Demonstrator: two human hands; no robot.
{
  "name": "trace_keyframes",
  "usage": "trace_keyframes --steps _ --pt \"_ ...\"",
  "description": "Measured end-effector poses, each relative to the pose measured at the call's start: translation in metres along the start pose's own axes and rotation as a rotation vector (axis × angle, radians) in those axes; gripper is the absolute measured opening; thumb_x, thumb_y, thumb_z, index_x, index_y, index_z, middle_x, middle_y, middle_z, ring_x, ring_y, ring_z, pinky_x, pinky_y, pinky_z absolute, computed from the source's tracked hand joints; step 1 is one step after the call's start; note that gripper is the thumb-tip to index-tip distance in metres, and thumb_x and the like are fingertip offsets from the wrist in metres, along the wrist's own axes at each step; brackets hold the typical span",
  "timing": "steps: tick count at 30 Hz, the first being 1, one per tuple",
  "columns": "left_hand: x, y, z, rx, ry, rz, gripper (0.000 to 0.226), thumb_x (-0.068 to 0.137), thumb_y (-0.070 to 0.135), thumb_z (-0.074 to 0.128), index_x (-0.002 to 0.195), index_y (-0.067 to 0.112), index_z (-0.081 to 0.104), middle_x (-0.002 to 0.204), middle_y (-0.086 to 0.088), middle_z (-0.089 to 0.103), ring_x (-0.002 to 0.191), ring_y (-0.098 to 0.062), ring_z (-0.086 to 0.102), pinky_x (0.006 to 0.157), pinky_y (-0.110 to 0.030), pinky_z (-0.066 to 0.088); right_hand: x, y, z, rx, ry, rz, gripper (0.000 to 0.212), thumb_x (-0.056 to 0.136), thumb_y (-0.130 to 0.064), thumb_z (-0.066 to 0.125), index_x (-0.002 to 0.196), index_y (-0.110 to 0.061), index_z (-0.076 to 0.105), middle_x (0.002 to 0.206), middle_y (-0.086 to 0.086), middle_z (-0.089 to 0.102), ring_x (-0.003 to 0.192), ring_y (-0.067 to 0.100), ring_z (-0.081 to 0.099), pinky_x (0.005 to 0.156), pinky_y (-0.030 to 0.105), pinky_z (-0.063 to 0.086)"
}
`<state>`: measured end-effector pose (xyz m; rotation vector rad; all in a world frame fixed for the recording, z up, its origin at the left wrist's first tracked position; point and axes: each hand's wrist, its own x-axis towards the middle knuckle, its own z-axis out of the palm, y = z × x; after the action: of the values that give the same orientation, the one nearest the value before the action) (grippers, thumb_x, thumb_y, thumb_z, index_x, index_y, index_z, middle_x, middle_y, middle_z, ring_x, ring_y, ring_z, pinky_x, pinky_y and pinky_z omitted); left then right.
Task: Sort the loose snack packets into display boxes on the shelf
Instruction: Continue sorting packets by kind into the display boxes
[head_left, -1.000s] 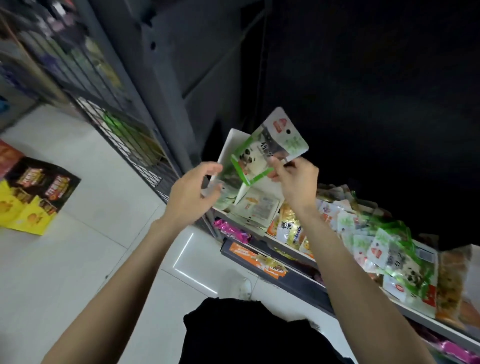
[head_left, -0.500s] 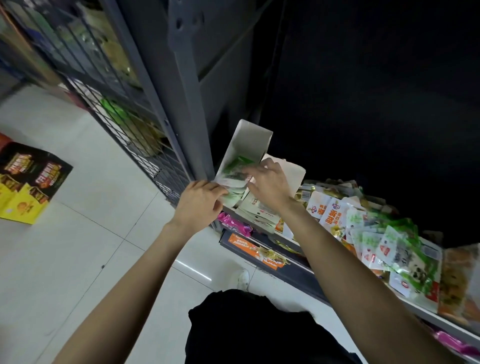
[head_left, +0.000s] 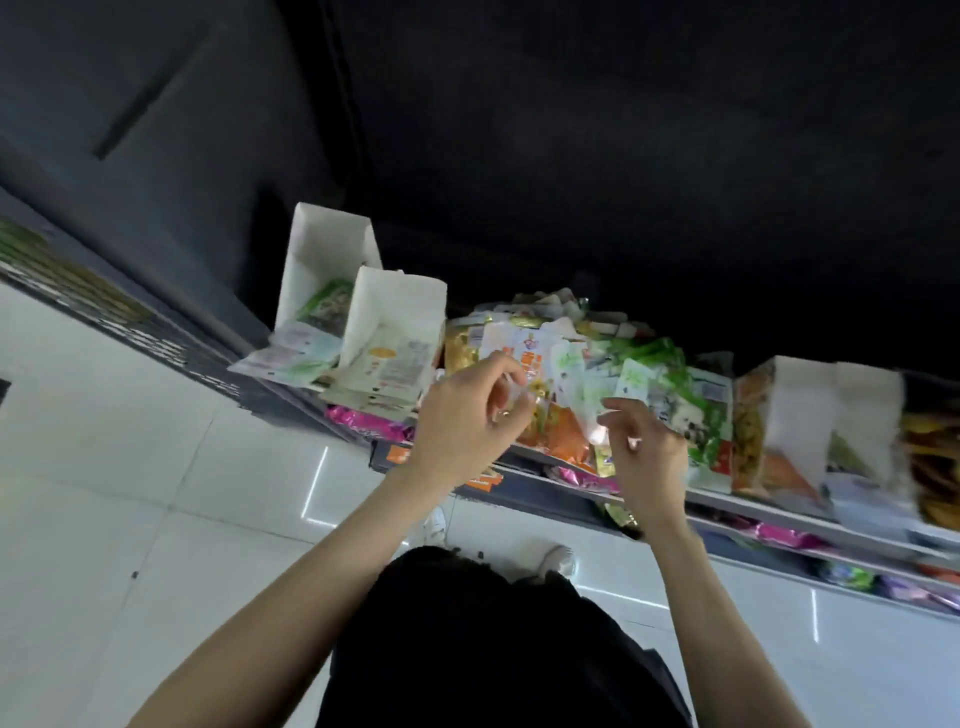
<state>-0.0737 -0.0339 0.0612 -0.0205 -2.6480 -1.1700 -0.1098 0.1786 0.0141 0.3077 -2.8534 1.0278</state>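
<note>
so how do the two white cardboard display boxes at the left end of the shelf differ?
The taller white cardboard box stands further left and back, holding green packets; the shorter white cardboard box sits in front to its right, holding white packets with an orange mark. Both are open-fronted, with packets spilling over the shelf edge.

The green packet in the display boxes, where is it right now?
Head view, left of centre: the green packet stands in the leftmost display box, against the second box, left of the loose pile.
</note>
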Motion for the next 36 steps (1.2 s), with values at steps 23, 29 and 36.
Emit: trace_keyframes --steps 23,29,36 --pt "0.044 0.062 0.155 -0.079 -0.278 -0.119 0.009 0.09 0.017 0.063 0.095 0.01 0.065 0.092 -0.003 0.067 0.066 -0.008 0.058 0.061 -0.013 0.042 0.032 0.087 -0.079 -0.244 -0.247 0.058 0.067 0.081 -0.019 0.073 0.14 -0.019 0.04 0.123 0.011 0.057 0.115 0.031 0.05 0.096 0.04 0.041" --pt "0.049 0.078 0.072 -0.053 -0.216 0.135 0.02 0.09 0.028 0.058 0.1 0.015 0.069 0.095 0.003 0.061 0.079 -0.008 0.062 0.074 -0.025 0.053 0.054 0.041 -0.124 -0.146 -0.353 -0.141 0.02 0.086 -0.025 0.068 0.072 -0.017 0.055 0.059 -0.018 0.037 0.054 -0.001 0.04 0.052 0.025 0.032" --pt "0.025 0.033 -0.035 -0.012 0.353 0.054 0.025 0.091 0.02 0.057 0.116 0.014 0.061 0.103 0.009 0.058 0.093 0.001 0.057 0.083 -0.018 0.048 0.07 -0.046 -0.068 0.064 -0.114 -0.237 0.028 0.087 -0.024 0.067 0.07 -0.002 0.064 0.053 0.004 0.056 0.037 0.011 0.042 0.038 0.03 0.036"
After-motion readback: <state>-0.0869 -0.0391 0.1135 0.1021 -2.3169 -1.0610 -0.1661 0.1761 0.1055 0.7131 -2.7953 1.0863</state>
